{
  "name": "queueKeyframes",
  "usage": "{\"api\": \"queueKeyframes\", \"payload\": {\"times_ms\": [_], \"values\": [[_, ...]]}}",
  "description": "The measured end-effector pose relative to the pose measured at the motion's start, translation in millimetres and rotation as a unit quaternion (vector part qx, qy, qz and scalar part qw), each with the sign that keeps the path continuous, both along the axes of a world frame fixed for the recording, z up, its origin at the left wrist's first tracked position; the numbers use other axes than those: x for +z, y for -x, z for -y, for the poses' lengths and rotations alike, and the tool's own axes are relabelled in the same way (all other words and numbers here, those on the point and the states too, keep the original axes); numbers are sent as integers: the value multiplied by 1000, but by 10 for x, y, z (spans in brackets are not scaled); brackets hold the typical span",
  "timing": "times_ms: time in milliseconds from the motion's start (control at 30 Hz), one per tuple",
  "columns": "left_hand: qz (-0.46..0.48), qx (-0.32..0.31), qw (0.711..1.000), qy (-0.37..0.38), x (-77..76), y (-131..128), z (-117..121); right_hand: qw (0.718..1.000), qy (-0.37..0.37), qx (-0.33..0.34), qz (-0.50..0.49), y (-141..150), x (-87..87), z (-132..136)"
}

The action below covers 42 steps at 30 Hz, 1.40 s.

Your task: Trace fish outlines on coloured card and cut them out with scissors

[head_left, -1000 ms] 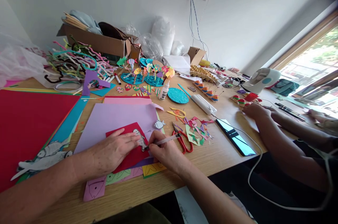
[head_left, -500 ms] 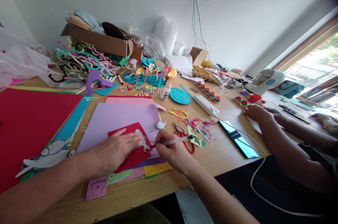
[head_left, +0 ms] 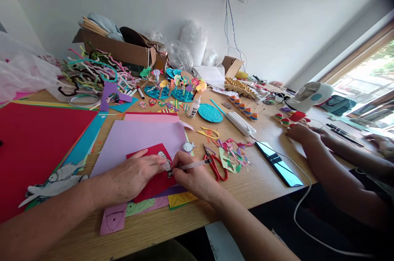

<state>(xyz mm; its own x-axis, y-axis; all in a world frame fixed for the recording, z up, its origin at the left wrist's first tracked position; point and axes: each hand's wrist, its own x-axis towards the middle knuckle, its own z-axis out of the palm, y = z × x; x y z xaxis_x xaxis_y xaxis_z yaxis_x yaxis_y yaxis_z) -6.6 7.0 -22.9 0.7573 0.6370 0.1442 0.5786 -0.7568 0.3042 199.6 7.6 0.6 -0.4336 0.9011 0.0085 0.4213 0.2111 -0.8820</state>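
Note:
My left hand [head_left: 135, 174] lies flat, fingers stretched out, on a piece of red paper [head_left: 154, 185]. Its fingertips press the edge of a white paper fish cutout [head_left: 163, 156] against the red sheet. In my right hand [head_left: 192, 175] is a slim pale pen [head_left: 195, 164], its tip hidden by the fingers at the cutout's lower edge. Beneath the red paper is a large lilac sheet [head_left: 138, 133], with a second white fish cutout [head_left: 188, 146] on its right edge. Red-handled scissors [head_left: 215, 163] rest right of my right hand.
Paper scraps [head_left: 235, 152], a glue bottle [head_left: 193, 107] and a blue disc [head_left: 210, 112] lie beyond. A phone [head_left: 278, 163] and white cable are at right, near another person's hands [head_left: 303, 133]. Pipe cleaners [head_left: 92, 70] heap at back left; large red paper [head_left: 40, 150] covers the left.
My right hand and the pen have shifted left along the fish cutout, now covering its lower part. The scissors are less hidden. My left hand stays in place.

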Motion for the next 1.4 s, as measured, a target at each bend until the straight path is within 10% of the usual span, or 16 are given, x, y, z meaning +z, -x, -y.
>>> {"api": "queueKeyframes", "payload": {"times_ms": [567, 1400], "values": [[71, -65, 993, 61, 118, -25, -278, 996, -26, 28, 75, 33, 62, -36], [32, 0, 999, 32, 159, 5, -196, 996, -74, 37, 29, 145, -72, -119]]}}
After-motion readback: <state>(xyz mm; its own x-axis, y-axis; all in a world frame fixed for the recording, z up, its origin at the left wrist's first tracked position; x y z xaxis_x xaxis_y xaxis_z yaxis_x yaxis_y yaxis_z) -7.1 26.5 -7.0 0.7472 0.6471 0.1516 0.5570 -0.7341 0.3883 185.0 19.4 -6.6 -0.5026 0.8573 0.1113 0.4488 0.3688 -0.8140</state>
